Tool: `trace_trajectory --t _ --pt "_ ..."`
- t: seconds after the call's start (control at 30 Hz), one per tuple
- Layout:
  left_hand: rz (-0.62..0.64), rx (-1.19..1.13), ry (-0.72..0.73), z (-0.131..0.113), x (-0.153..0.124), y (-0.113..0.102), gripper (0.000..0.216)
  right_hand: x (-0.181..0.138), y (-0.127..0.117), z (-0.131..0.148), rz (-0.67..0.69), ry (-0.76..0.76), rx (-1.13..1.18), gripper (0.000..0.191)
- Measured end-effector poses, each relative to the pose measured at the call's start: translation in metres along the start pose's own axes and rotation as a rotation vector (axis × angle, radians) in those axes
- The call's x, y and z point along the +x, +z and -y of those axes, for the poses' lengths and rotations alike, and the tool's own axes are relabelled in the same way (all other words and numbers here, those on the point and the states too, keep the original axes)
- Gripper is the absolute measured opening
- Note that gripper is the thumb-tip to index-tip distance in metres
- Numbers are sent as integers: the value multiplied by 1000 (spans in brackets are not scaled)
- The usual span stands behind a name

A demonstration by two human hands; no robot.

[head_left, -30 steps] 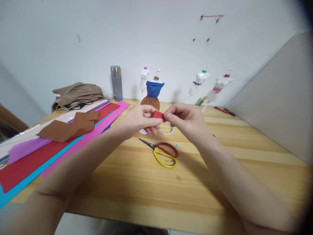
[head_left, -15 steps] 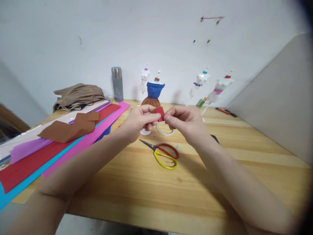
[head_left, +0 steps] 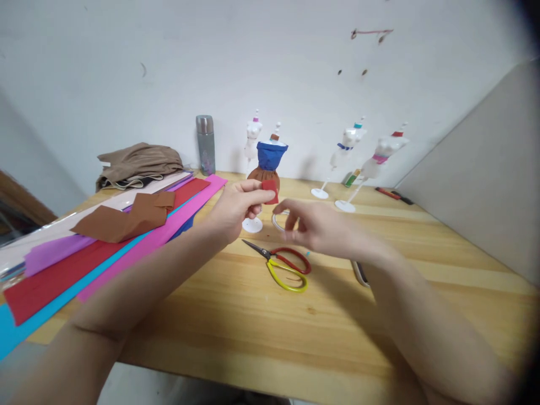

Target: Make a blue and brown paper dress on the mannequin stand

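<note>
My left hand pinches a small red piece of crepe paper between thumb and fingers, held up above the table. Just right of it my right hand hovers with curved fingers apart and nothing visible in them. Partly hidden behind those fingers lies a white tape ring. Below both hands rest scissors with one red and one yellow handle, blades pointing left. Behind the left hand stands a mini dress form in a blue top and brown gathered skirt.
Coloured paper sheets and a folded brown cloth lie at the left. A flask and another white dress form stand by the wall. Two more forms, one with a blue band and one with a pink band, stand right.
My right hand has let go of the red piece, its fingers parting as it moved slightly down. The left hand still holds the piece.
</note>
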State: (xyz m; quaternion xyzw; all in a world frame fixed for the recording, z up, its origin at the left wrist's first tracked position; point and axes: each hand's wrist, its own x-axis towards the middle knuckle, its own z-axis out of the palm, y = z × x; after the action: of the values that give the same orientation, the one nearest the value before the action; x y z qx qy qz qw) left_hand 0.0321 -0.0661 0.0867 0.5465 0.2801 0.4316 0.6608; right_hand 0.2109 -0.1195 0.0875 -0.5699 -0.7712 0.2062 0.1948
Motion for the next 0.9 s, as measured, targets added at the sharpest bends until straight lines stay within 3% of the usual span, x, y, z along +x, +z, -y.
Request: trace_trajectory --t 0.1,0.2,0.33,0.5,0.6,0.67,0.8,0.9 --pt "-61 -38 -28 -8 3 -4 16 2 13 -1 445 101 -359 48" --pt "-114 -71 10 -20 2 -6 11 7 35 -3 510 31 -529 52" --pt "-90 -58 89 -34 -5 -9 7 11 49 -7 521 -96 -463 35" --pt "-11 -18 127 -39 -8 -12 6 11 40 -11 454 -157 -286 19" --pt "9 -16 101 -39 -8 -13 6 11 28 -14 385 -224 -35 17" --pt "13 -23 121 -40 -9 -13 7 10 18 -16 258 -258 182 19" --pt "30 -25 186 -46 -17 -13 10 6 -4 -22 98 -211 623 41" --pt "14 12 193 -51 -23 -10 9 2 -12 -27 49 -292 873 60"
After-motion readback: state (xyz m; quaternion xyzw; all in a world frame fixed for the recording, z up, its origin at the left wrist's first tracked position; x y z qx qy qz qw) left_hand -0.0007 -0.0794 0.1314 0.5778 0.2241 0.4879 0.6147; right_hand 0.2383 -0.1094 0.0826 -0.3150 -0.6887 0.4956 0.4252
